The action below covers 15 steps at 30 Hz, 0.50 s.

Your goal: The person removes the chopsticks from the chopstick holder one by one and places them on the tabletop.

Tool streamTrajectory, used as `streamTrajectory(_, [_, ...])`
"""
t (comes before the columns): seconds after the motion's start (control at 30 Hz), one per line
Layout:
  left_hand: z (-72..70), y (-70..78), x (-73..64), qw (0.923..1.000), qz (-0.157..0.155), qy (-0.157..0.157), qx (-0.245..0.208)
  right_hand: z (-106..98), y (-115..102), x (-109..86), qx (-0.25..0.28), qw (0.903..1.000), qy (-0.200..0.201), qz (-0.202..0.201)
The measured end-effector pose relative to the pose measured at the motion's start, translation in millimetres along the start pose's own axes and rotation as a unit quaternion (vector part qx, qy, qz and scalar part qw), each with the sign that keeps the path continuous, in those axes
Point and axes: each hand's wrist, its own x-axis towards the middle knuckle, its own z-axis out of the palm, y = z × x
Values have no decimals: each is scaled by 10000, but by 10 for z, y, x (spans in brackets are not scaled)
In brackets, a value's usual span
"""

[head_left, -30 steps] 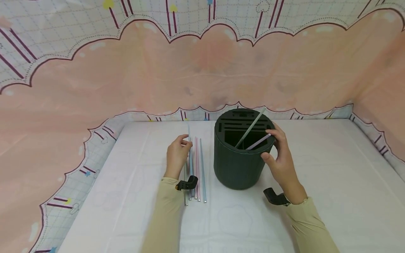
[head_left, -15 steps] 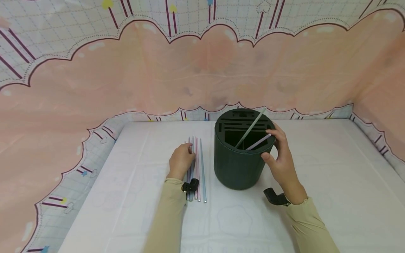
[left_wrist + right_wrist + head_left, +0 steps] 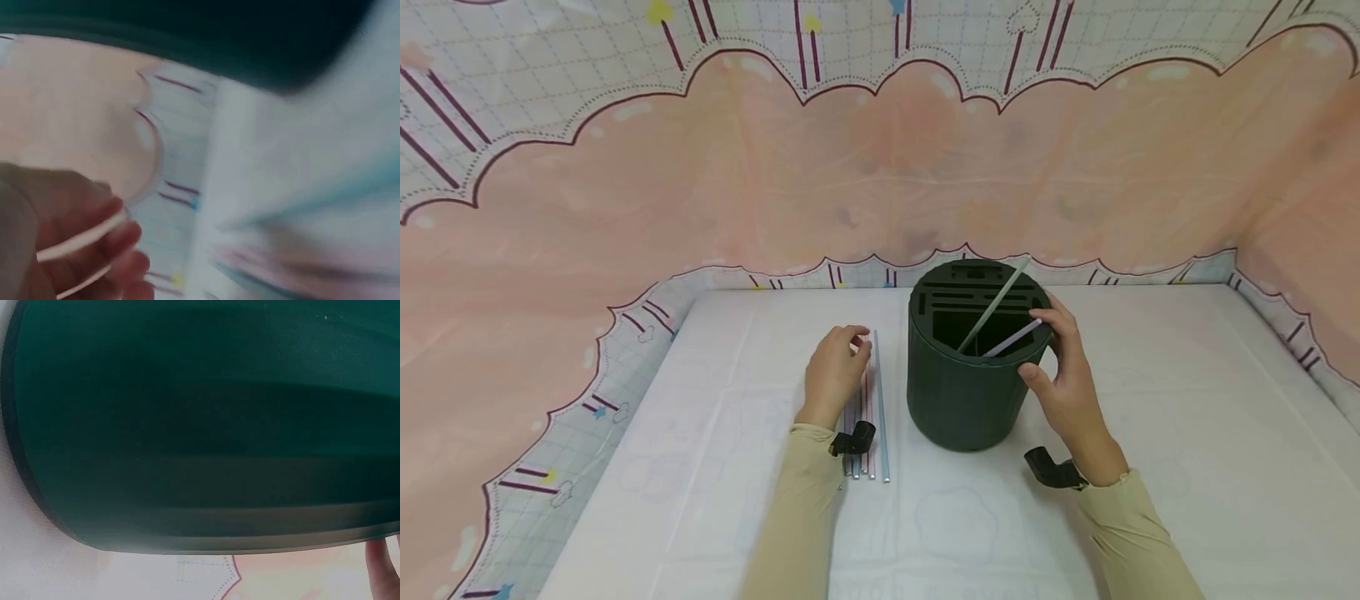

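A dark green round knife holder (image 3: 966, 400) with a slotted top stands upright on the white table. My right hand (image 3: 1071, 392) grips its right side, thumb outside and fingers at the rim; the right wrist view shows mostly the green wall (image 3: 200, 425). A pale green chopstick (image 3: 992, 307) and a lilac chopstick (image 3: 1013, 337) lean in the front opening. Left of the holder lie several pastel chopsticks, a blue one (image 3: 882, 408) outermost. Over their far ends hovers my left hand (image 3: 835, 371), fingers loosely bent, nothing between the fingers (image 3: 128, 234) in the left wrist view.
The white tabletop (image 3: 1187, 400) stretches out on both sides of the holder. A peach and white patterned cloth (image 3: 760, 192) hangs behind the table and along its sides.
My left hand has moved right across the chopsticks. The blue chopstick that reached far past its fingertips a second ago no longer does. The right hand and the holder have stayed still.
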Motion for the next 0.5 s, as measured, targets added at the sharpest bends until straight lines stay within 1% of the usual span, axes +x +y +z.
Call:
streamTrajectory(0.03, [-29, 36, 0, 9995, 169, 61, -242, 1, 4, -1, 7, 10000, -4, -10])
streamTrajectory(0.1, [-99, 120, -9, 9961, 502, 158, -714, 2, 9, -2, 13, 10000, -6, -2])
streamTrajectory(0.17, [-165, 202, -21, 9895, 838, 306, -1136, 2, 13, -2, 21, 10000, -6, -4])
streamTrajectory(0.23, [-246, 299, -51, 9816, 1143, 535, -1431, 3, 15, -4, 19, 10000, -8, -10])
streamTrajectory(0.37, [-394, 501, -135, 9632, 1672, 993, -1854, 1, 4, 0, 13, 10000, 4, -10])
streamTrajectory(0.43, [-450, 601, -184, 9547, 1938, 1084, -1979, 0, -1, 2, 9, 10000, 6, -5])
streamTrajectory(0.5, [-489, 697, -240, 9476, 2223, 1079, -2024, 0, -5, 3, 2, 10000, 1, 4])
